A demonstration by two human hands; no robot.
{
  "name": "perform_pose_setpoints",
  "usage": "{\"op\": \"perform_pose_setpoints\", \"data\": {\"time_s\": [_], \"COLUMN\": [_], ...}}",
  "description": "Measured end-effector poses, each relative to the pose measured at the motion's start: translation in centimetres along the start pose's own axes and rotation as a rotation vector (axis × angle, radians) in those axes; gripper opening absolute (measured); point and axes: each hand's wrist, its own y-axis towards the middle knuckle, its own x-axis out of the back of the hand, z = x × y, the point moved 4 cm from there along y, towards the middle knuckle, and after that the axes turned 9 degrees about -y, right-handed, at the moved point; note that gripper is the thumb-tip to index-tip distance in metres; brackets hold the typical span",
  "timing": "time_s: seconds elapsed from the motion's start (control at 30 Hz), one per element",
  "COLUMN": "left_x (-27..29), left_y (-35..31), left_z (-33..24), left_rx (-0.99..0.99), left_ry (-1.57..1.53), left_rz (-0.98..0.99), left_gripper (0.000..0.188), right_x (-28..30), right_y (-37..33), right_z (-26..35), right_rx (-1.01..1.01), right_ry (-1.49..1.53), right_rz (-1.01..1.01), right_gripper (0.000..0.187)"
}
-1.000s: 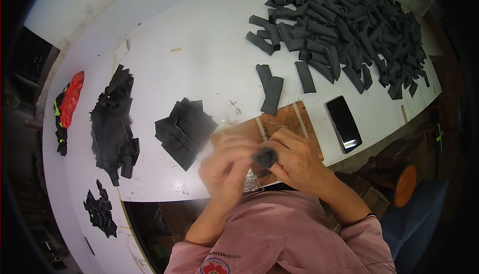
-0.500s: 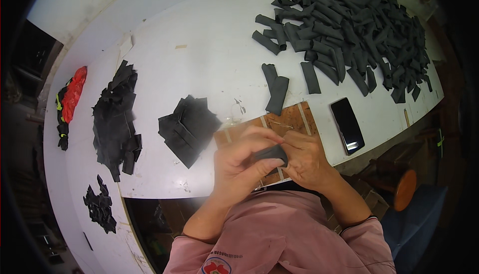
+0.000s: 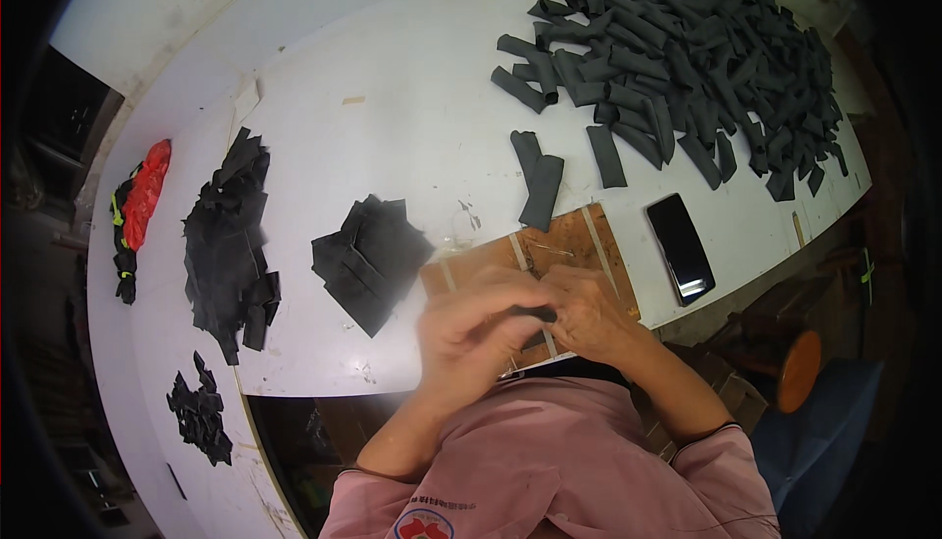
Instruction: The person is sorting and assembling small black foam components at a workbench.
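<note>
My left hand (image 3: 471, 328) and my right hand (image 3: 591, 313) meet over the wooden board at the table's front edge. Between them is a dark grey fabric piece (image 3: 535, 313), mostly hidden by my fingers. The left hand is closed round it, its fingers slightly blurred. Bent fingers of my right hand pinch its right end. Under both hands, the brown board (image 3: 564, 235) with pale strips shows. Just beyond the board lie two grey fabric tubes (image 3: 543, 191), one across the other. Flat black fabric pieces (image 3: 373, 259) are stacked left of my hands.
A large heap of grey fabric tubes (image 3: 687, 68) covers the far right. A phone (image 3: 679, 250) lies right of the board. More black pieces (image 3: 226, 255) and small black scraps (image 3: 199, 411) lie left, beside a red plastic bundle (image 3: 147, 191). An orange stool (image 3: 800, 372) stands lower right.
My left hand has turned and closed further over the fabric piece, so less of it shows. Both hands stay together over the board.
</note>
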Motion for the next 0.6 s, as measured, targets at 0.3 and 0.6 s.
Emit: {"op": "perform_pose_setpoints", "data": {"time_s": [0.3, 0.6], "left_x": [1.6, 1.9], "left_y": [-1.8, -2.0], "left_z": [2.3, 1.6], "left_rx": [0.067, -0.040], "left_ry": [-0.659, -0.407], "left_rz": [-0.259, -0.183], "left_gripper": [0.016, 0.013], "right_x": [0.2, 0.1], "right_y": [0.5, 0.0], "right_z": [0.9, 1.1], "right_rx": [0.012, 0.036], "right_ry": [-0.125, -0.114], "right_rz": [0.082, 0.123], "right_gripper": [0.021, 0.024]}}
